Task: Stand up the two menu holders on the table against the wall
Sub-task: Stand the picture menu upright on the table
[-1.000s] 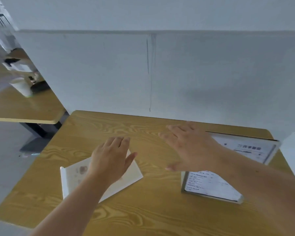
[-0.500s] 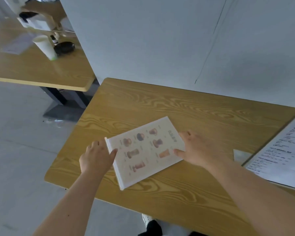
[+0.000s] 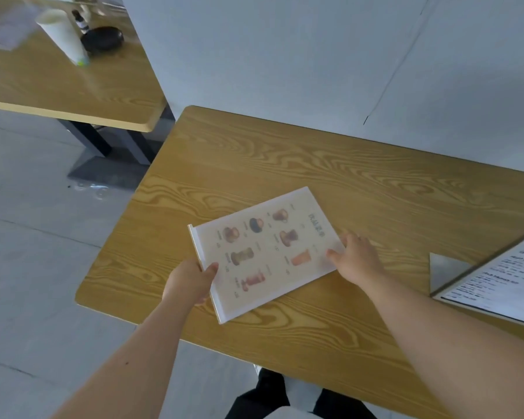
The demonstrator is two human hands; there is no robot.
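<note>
A clear menu holder with a cream drinks menu (image 3: 263,252) lies flat near the front of the wooden table (image 3: 315,164). My left hand (image 3: 191,281) grips its left edge by the thick base strip, thumb on top. My right hand (image 3: 356,258) holds its right corner with the fingertips. A second menu holder with a white text menu (image 3: 502,279) lies flat at the right edge of the view, partly cut off. The grey wall (image 3: 285,55) runs along the table's far side.
Another wooden table (image 3: 58,86) stands at the upper left, carrying a white cup (image 3: 64,34), a small dark bottle and a black dish (image 3: 103,39). Grey floor (image 3: 28,237) lies to the left of my table. My legs show below the table's front edge.
The view swung left and down from the wall. My hands went from hovering over the table to taking hold of the drinks menu holder at both ends; my left thumb now sits on top.
</note>
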